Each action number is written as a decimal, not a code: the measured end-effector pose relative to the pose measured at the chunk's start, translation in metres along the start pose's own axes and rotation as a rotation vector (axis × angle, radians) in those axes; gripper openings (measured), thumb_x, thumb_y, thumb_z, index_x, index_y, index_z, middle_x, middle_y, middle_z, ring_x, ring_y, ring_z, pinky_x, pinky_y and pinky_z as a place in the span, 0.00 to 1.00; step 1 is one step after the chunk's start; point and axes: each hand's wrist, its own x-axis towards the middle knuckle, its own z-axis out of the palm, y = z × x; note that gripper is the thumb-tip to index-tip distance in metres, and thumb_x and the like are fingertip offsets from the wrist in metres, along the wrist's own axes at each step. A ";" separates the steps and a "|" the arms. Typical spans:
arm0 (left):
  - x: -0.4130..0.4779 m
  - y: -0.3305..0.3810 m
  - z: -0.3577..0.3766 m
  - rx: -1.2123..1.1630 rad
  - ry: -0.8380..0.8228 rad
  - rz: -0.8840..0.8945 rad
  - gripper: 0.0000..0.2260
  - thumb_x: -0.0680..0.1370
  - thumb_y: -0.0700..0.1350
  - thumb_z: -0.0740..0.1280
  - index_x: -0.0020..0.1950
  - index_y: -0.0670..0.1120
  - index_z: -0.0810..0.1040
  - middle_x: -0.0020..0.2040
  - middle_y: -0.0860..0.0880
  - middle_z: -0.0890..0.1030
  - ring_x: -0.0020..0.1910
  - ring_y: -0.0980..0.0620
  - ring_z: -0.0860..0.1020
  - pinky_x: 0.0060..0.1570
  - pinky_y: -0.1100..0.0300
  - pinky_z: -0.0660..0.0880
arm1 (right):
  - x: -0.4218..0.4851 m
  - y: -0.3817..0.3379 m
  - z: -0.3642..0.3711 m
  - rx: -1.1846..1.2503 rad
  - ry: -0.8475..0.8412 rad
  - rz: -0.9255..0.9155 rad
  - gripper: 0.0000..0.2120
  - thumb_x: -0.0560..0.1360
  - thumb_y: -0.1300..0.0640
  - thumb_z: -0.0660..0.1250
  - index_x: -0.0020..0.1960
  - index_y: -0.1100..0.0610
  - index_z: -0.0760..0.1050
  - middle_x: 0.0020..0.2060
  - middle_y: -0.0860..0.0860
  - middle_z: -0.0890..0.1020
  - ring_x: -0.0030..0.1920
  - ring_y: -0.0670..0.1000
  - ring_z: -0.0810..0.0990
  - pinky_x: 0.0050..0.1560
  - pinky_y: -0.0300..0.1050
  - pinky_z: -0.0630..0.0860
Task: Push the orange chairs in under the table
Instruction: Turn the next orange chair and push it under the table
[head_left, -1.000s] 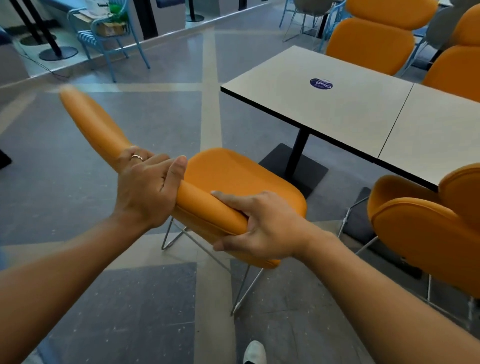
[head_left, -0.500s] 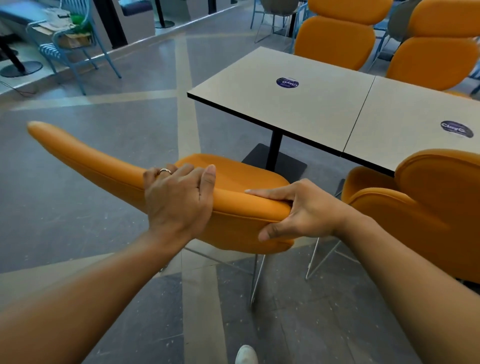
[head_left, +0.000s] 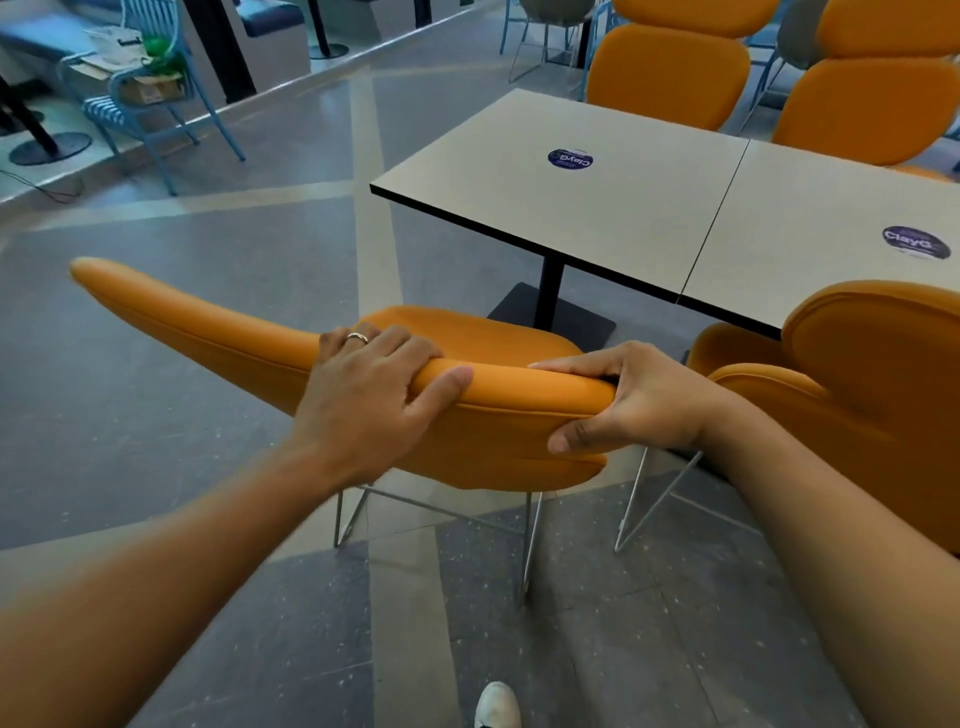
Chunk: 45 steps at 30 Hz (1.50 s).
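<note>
An orange padded chair (head_left: 493, 441) on thin metal legs stands in front of me, its backrest top running from far left to centre. My left hand (head_left: 363, 400), with a ring on it, grips the middle of the backrest top. My right hand (head_left: 634, 400) grips its right end, thumb underneath. The chair's seat faces the pale table (head_left: 597, 197), short of its near edge and black pedestal base. A second orange chair (head_left: 857, 395) stands at the right, its seat partly under the adjoining tabletop (head_left: 810, 244).
Two more orange chairs (head_left: 670, 73) stand on the table's far side. A blue metal chair (head_left: 140, 104) with a box and bag sits at the back left beside a raised floor step. My white shoe (head_left: 496, 704) shows at the bottom.
The chair has turned from angled away to the left to square with the table and moved nearer its edge. Both hands kept their grip on the backrest.
</note>
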 end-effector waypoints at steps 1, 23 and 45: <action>-0.002 -0.008 -0.006 0.000 -0.061 0.035 0.27 0.76 0.71 0.47 0.60 0.57 0.74 0.56 0.53 0.78 0.57 0.51 0.73 0.63 0.49 0.61 | 0.000 -0.005 0.002 -0.027 0.007 0.014 0.37 0.64 0.37 0.77 0.71 0.40 0.72 0.61 0.40 0.79 0.59 0.48 0.79 0.60 0.53 0.79; -0.029 -0.136 -0.024 0.085 0.013 -0.015 0.42 0.57 0.78 0.65 0.58 0.49 0.75 0.54 0.42 0.75 0.56 0.40 0.72 0.57 0.38 0.69 | 0.013 -0.092 0.113 -0.552 0.826 0.340 0.32 0.80 0.33 0.49 0.41 0.53 0.82 0.33 0.49 0.80 0.37 0.51 0.78 0.51 0.54 0.78; -0.005 -0.172 -0.016 0.143 0.148 0.236 0.37 0.61 0.79 0.58 0.50 0.48 0.77 0.49 0.43 0.79 0.51 0.37 0.76 0.66 0.35 0.54 | 0.055 -0.132 0.176 -0.658 1.188 0.524 0.30 0.78 0.34 0.53 0.32 0.52 0.79 0.27 0.46 0.75 0.33 0.49 0.74 0.49 0.52 0.73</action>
